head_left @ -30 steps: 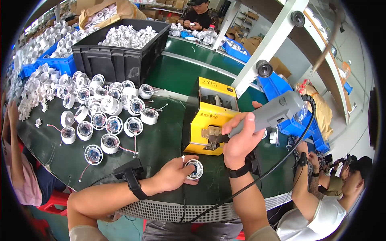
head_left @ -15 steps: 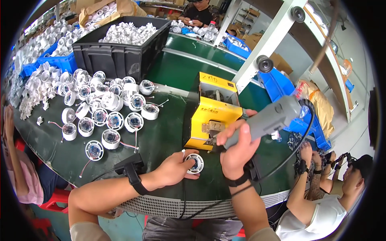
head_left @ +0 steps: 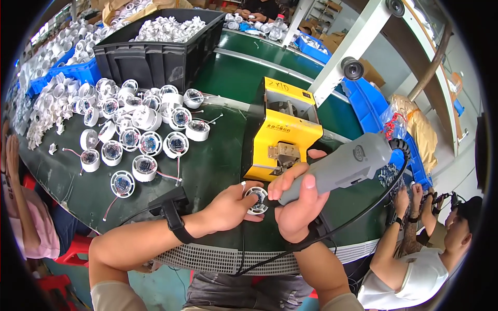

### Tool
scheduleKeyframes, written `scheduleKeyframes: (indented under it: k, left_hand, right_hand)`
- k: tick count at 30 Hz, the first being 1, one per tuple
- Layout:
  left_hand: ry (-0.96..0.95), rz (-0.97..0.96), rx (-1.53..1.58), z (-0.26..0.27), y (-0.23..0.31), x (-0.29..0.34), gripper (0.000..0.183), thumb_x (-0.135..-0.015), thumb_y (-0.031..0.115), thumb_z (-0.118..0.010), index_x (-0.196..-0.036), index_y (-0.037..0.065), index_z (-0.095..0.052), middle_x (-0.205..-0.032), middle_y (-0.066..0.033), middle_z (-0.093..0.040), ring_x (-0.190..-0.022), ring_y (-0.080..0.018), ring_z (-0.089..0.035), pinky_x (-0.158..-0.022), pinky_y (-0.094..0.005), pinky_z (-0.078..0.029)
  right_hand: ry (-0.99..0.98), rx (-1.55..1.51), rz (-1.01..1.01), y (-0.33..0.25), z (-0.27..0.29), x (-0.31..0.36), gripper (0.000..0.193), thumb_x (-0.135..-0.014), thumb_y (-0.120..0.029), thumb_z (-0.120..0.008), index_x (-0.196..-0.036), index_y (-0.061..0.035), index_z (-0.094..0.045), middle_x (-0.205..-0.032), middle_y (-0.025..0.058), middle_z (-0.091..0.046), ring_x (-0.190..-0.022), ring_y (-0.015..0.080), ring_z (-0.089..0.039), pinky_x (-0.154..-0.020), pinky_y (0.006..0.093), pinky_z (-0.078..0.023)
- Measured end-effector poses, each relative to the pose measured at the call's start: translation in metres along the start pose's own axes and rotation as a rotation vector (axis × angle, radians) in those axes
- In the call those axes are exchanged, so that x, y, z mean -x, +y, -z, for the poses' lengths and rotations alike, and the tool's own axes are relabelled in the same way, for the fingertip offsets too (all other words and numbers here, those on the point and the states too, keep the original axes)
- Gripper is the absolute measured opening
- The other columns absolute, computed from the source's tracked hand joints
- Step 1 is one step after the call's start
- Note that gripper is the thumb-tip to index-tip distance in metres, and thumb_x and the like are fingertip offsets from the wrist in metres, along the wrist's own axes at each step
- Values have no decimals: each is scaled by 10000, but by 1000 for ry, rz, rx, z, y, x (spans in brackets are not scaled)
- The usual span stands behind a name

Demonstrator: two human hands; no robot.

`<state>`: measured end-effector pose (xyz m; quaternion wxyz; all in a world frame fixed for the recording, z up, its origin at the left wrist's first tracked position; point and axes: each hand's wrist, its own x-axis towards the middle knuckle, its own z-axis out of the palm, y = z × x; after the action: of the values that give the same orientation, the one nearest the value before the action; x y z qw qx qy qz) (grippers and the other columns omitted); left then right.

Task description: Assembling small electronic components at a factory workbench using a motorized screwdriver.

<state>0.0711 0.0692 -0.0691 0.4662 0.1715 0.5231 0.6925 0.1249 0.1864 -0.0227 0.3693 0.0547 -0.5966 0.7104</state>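
Observation:
My left hand (head_left: 227,208) grips a round white plastic housing (head_left: 263,208) with a circuit board inside, holding it just above or on the green work surface (head_left: 207,179). My right hand (head_left: 300,210) is wrapped around a grey corded electric screwdriver (head_left: 345,163), tilted so that its dark nose points down and left. The nose is at the right rim of the housing; whether the bit touches a screw cannot be made out. Behind the screwdriver stands a yellow screw-feeder machine (head_left: 282,132). Many similar white housings (head_left: 144,168), some with thin wires, lie to the left.
A black bin (head_left: 142,65) of small white parts stands at the back left, beside loose white pieces (head_left: 49,111) and a blue tray (head_left: 78,72). A white post (head_left: 340,59) rises behind the machine. Co-workers sit at the right, left and far side. The screwdriver cable (head_left: 358,220) crosses my right forearm.
The screwdriver's nose has come down and left from beside the yellow machine to the housing. My left hand keeps its hold on the housing. The whole view has shifted slightly.

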Motion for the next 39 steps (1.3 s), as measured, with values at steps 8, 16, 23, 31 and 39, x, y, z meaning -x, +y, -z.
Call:
scheduleKeyframes:
  k: [8, 16, 23, 31, 39]
  left_hand:
    - [5, 1, -4, 0, 0, 2, 362, -995, 104, -393, -1310, -74, -405, -1126, -135, -565, -950, -198, -624, -842, -331, -580]
    - [6, -2, -9, -1, 1, 1, 360, -992, 104, -399, -1307, -72, -412, -1117, -142, -566, -944, -198, -624, -827, -333, -586]
    - [9, 5, 5, 3, -2, 1, 350, -991, 101, -400, -1295, -71, -422, -1113, -139, -569, -948, -198, -626, -829, -334, -586]
    - [26, -7, -27, -5, 2, -2, 349, -992, 111, -414, -1303, -46, -431, -1137, -125, -574, -997, -205, -618, -840, -350, -579]
    - [-86, 126, -258, 18, 17, 11, 354, -978, 80, -436, -1309, -44, -429, -1166, -135, -572, -970, -253, -651, -830, -354, -573]
  right_hand:
    - [-29, 8, -11, 1, 0, 2, 446, -940, -302, -483, -1249, -27, -315, -668, 75, -467, -479, 159, -484, -474, 306, -457]
    - [-32, -16, -18, 1, 3, 2, 451, -936, -322, -480, -1245, -38, -315, -671, 76, -467, -481, 160, -487, -479, 304, -459]
    - [2, -74, -18, -1, 1, 2, 451, -928, -327, -486, -1235, -45, -315, -673, 79, -474, -483, 164, -487, -474, 304, -456]
    - [-63, -18, 36, 10, 11, 5, 457, -918, -291, -502, -1216, 1, -315, -683, 98, -500, -495, 168, -494, -480, 297, -460]
    - [-275, -44, -145, 6, 12, 14, 516, -902, -353, -598, -1188, 17, -380, -744, 53, -577, -686, 114, -564, -732, 270, -447]
